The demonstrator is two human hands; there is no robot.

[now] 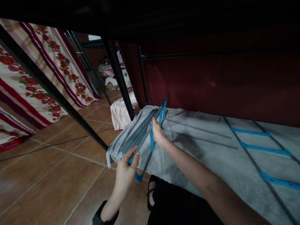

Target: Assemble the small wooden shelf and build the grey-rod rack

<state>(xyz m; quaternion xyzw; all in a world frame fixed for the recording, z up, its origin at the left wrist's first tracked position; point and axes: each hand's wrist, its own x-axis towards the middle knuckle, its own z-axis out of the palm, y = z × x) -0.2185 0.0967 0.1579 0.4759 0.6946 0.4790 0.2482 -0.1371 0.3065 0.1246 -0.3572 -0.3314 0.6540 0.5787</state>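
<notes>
Biggest first: dark red cloth (222, 87) backs what looks like a lower bunk, with its underside low overhead. Tiled floor (58, 181) at left, and a gray blanket (192, 165) covers the bunk, probably as a soft flat work surface. Black bed frame (124, 81) posts and a diagonal bar box in the near-left side, so long parts have little swing room there; floral curtain (58, 62) hangs beyond, clear of the work. Flat ladder frame (267, 151) of gray rods and blue crosspieces lies far right, likely parked out of the way. The held frame (143, 140) is at the bunk's left end, tipped on edge, presumably so both rails can be reached. Rod pile (133, 137) lies just beyond it, bunched for easy picking I'd guess; the held rail crosses in front and partly blocks it. Left hand (126, 167) grip pinches the rail near its close end, thumb against fingers; right hand (156, 129) grip closes around it farther up, fingers partly hidden. Two-point hold probably stops twisting. Two loose rods (199, 128) lie right of it, apart. Blue corner piece (139, 177) overhangs the blanket edge, so it could snag.
</notes>
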